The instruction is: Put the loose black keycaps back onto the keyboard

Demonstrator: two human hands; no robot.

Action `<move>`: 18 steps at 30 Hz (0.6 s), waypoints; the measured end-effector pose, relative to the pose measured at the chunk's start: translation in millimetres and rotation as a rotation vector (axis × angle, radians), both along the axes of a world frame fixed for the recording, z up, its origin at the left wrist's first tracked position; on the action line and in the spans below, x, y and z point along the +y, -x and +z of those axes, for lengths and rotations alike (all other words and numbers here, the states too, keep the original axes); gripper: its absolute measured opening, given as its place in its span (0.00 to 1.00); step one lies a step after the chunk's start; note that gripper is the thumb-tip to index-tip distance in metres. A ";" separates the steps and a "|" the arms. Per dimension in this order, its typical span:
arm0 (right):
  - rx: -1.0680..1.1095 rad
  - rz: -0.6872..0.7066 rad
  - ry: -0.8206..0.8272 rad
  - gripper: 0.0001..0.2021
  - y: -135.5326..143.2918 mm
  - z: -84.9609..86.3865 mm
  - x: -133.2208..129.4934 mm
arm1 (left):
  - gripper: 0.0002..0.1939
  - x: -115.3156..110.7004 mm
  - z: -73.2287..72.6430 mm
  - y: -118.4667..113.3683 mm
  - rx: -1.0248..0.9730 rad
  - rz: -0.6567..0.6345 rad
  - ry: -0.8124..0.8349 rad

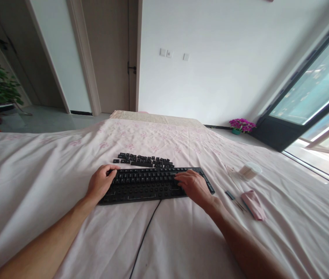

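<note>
A black keyboard lies on the pale pink cloth, its upper rows bearing keycaps and its lower rows bare of them. My left hand has its fingers closed on the keyboard's upper left edge. My right hand rests over the right part of the keyboard, fingers bent and close together at the keys; whether a keycap is under the fingertips is hidden. Just beyond the keyboard lie several loose black keycaps. A black cable runs from the keyboard toward me.
Right of my right hand lie a folded pink cloth, a small dark-handled tool, thin sticks and a round container of cotton swabs. The bed cloth is wrinkled. Potted flowers stand beyond it.
</note>
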State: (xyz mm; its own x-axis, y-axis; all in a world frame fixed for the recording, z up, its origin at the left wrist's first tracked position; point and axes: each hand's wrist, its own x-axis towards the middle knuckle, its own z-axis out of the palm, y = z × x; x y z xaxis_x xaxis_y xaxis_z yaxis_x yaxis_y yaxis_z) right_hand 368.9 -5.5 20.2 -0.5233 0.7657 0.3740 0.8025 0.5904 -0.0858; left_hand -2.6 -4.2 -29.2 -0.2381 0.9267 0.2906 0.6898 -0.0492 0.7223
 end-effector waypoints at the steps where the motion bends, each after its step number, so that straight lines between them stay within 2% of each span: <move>1: -0.006 -0.001 0.002 0.12 0.5 0.2 -0.2 | 0.14 0.2 -0.4 0.1 0.000 0.001 0.003; 18: 0.002 0.021 0.022 0.12 4.4 2.9 -4.0 | 0.14 1.6 -2.4 0.9 -0.003 0.001 0.003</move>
State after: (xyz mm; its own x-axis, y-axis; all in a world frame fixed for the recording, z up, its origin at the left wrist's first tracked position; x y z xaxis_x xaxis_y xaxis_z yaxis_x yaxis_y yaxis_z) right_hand 364.5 -9.5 23.0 -0.5382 0.7630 0.3581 0.7900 0.6047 -0.1011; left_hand -3.4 -2.6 -31.6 -0.2405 0.9273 0.2868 0.6875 -0.0459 0.7248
